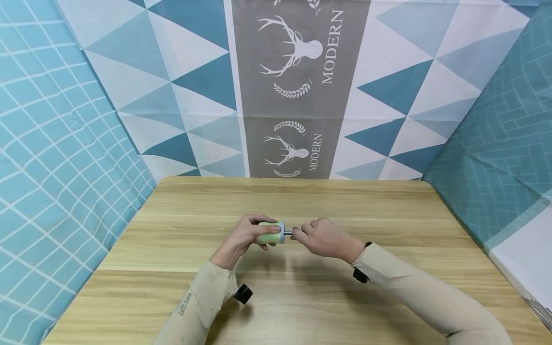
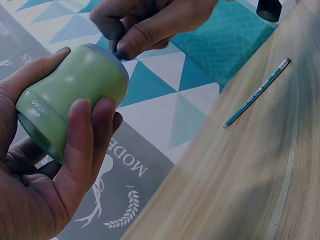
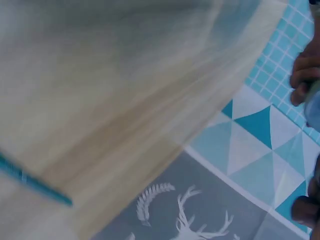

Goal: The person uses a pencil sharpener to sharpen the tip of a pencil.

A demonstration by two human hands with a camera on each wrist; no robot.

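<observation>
My left hand [image 1: 242, 235] grips a light green pencil sharpener [image 2: 75, 85] with a blue-grey rim, fingers and thumb wrapped round its body. White "deli" lettering shows on its side in the left wrist view. In the head view a short metal rod [image 1: 288, 233] sticks out of the rimmed end toward the right. My right hand [image 1: 325, 238] pinches the outer end of that rod between thumb and curled fingers, which cover whatever tip it has. Both hands are raised over the middle of the table. At the right edge of the right wrist view, only part of the sharpener [image 3: 313, 107] shows.
A teal pencil [image 2: 257, 94] lies on the wood-grain table [image 1: 181, 249]. Patterned sheets [image 1: 297, 91] stand behind the table and along both sides. A white surface [image 1: 528, 258] borders the right edge. Each sleeve has a black wrist device, the left one [image 1: 243, 293] jutting inward.
</observation>
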